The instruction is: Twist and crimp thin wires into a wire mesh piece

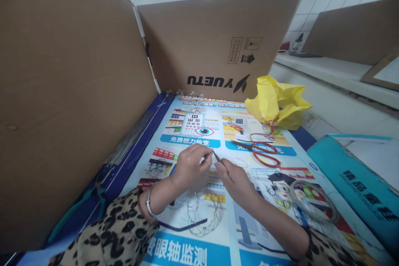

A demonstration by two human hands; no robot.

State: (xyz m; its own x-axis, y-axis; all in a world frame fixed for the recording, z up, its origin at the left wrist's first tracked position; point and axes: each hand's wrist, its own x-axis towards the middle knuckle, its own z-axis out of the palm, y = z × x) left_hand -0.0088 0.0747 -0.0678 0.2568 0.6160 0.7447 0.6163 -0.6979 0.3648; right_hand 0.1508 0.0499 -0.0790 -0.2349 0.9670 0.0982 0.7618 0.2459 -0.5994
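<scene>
My left hand (193,165) is pinched close over the middle of a printed poster sheet (187,199); what lies between its fingertips is too small to make out. Thin dark tweezers (217,157) are held in my right hand (235,178), their tips meeting the left fingertips. Scissors with red handles (266,153) lie open beyond my right hand, with thin coloured cords (264,133) beside them. Below my hands is a tangle of thin wire with small beads (204,214). A coil of wire (313,201) rests to the right.
Cardboard panels (68,91) stand at the left and back (205,41). Green-handled pliers (77,208) lie at the lower left, near a bundle of thin wires (131,137). A crumpled yellow bag (277,102) sits at the back right, a teal box (358,191) at the right.
</scene>
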